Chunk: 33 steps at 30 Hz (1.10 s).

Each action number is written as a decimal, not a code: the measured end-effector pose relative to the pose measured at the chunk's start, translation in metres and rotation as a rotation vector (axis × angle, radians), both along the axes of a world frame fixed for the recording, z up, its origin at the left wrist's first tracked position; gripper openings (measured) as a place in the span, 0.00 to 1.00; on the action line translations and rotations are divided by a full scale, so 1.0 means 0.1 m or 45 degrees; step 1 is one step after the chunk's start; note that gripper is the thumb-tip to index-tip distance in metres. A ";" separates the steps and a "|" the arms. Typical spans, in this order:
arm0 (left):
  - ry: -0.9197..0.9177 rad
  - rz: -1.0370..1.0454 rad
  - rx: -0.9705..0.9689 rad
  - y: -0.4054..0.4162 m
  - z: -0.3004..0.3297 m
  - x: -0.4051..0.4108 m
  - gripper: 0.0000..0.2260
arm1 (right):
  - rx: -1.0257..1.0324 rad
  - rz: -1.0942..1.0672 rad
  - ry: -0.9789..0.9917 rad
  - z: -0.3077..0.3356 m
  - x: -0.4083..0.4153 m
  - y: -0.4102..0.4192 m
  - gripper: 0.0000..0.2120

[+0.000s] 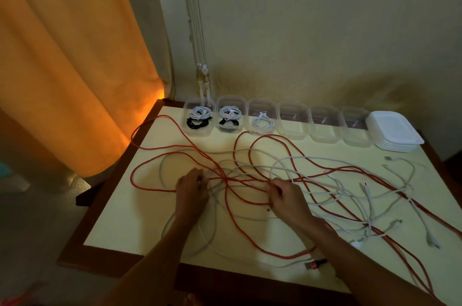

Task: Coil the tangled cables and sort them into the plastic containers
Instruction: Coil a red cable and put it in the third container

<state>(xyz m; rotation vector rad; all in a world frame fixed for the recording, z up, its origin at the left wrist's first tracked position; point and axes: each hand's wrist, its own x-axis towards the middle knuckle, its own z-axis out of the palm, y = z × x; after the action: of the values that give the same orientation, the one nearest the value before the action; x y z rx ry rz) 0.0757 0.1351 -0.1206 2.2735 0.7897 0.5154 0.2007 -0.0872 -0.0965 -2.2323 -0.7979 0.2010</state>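
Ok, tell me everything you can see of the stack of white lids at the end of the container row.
The stack of white lids sits at the table's far right corner, just right of the last clear container and close to the wall. The lids look like thin white plastic, rounded rectangles piled flat and slightly fanned, several edges showing. No hand or cable touches them.

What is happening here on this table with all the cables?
A person is untangling cables on the table. The left hand and the right hand each pinch strands in the knot of red cables and white cables. At the back stands a row of six clear containers: three already hold coiled cables, three look empty. A stack of lids sits beside them.
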 end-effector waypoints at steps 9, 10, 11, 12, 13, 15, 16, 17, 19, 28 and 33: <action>-0.261 -0.036 -0.216 0.05 0.46 -0.10 0.05 | -0.211 0.134 0.080 0.34 -0.06 0.13 0.12; -0.318 -0.064 -0.222 0.02 0.50 -0.11 0.06 | -0.243 0.166 0.141 0.37 -0.08 0.17 0.19; -0.372 -0.083 -0.241 -0.02 0.56 -0.12 0.07 | -0.273 0.207 0.187 0.41 -0.11 0.22 0.24; -0.407 -0.090 -0.260 -0.06 0.63 -0.13 0.07 | -0.307 0.255 0.215 0.45 -0.15 0.27 0.26; -0.416 -0.090 -0.265 -0.09 0.68 -0.14 0.07 | -0.343 0.300 0.232 0.50 -0.18 0.31 0.23; -0.375 -0.102 -0.200 -0.15 0.77 -0.16 0.07 | -0.355 0.322 0.255 0.56 -0.22 0.38 0.09; -0.342 -0.124 -0.109 -0.15 0.78 -0.18 0.05 | -0.312 0.306 0.288 0.61 -0.23 0.39 0.07; -0.308 -0.163 -0.001 -0.14 0.77 -0.20 0.03 | -0.266 0.288 0.307 0.67 -0.23 0.40 0.10; -0.159 -0.277 0.166 -0.14 0.76 -0.25 0.11 | -0.175 0.292 0.298 0.84 -0.23 0.39 0.14; 0.078 -0.350 0.326 -0.46 1.15 -0.22 0.14 | 0.708 0.113 0.822 1.74 -0.19 -0.18 0.17; 0.029 -0.229 0.177 -0.56 1.25 -0.29 0.07 | 1.087 -0.359 1.010 1.82 -0.06 -0.68 0.13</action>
<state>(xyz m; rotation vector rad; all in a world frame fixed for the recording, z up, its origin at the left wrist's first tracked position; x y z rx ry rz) 0.0469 0.0791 0.0047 2.4537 0.5678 0.4741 0.1946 -0.1553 0.0859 -1.2553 -0.0736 0.4652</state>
